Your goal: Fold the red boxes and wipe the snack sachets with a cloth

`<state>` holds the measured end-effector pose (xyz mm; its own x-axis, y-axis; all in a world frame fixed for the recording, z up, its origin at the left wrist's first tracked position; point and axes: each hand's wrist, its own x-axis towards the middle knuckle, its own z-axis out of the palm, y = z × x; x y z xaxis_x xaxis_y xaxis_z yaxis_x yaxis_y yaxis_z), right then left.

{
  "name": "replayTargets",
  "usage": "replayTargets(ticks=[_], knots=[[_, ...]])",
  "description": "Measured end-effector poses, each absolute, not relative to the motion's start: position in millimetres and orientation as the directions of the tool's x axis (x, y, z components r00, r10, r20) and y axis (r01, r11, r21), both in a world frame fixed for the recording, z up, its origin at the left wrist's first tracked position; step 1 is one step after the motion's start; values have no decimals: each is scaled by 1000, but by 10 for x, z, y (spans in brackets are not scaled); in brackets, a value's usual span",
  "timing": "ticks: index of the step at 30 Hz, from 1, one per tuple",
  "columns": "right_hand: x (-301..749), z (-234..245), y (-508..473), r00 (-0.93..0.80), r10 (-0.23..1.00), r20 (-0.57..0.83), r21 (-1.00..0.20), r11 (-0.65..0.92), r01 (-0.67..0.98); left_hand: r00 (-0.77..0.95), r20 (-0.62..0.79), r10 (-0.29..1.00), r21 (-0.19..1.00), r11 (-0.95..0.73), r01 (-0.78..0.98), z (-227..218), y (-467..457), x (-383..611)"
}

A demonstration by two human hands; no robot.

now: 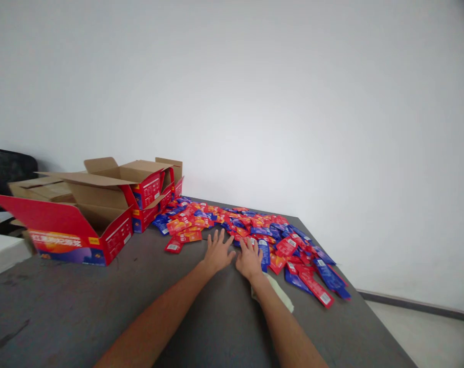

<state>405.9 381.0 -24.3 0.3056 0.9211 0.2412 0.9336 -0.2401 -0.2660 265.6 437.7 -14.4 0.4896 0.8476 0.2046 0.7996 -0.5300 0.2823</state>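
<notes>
- Red and blue sachets [289, 245] lie in a loose pile spread across the far part of the grey table [201, 322].
- The left hand [217, 252] lies palm down at the near edge of the pile. Its grip is wide, fingers spread, holding nothing, and the fingertips just reach the nearest red sachets.
- The right hand [250, 259] is just beside it at the same edge of the pile, also palm down. Its grip is wide and empty, with the fingers resting on sachets.
- A pale sheet [281, 299] lies on the near side of the pile, partly under the right forearm.
- Open red cardboard boxes [149, 191] stand left of the pile, flaps up, the closest touching the sachets.
- The largest box [78, 232] sits further left of the pile.
</notes>
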Motion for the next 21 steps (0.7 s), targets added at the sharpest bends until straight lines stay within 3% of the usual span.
replayTargets(ticks=[15, 17, 21], knots=[[6018, 17, 3830, 643, 598, 479, -316, -566, 761, 594, 161, 788, 451, -594, 666, -184, 4574, 4284], [6226, -38, 3885, 690, 581, 432, -336, -606, 721, 607, 143, 781, 459, -596, 659, -227, 4588, 4413], [6496, -179, 4000, 755, 623, 205, -401, -650, 645, 622, 120, 774, 489, -591, 641, -278, 4621, 4609]])
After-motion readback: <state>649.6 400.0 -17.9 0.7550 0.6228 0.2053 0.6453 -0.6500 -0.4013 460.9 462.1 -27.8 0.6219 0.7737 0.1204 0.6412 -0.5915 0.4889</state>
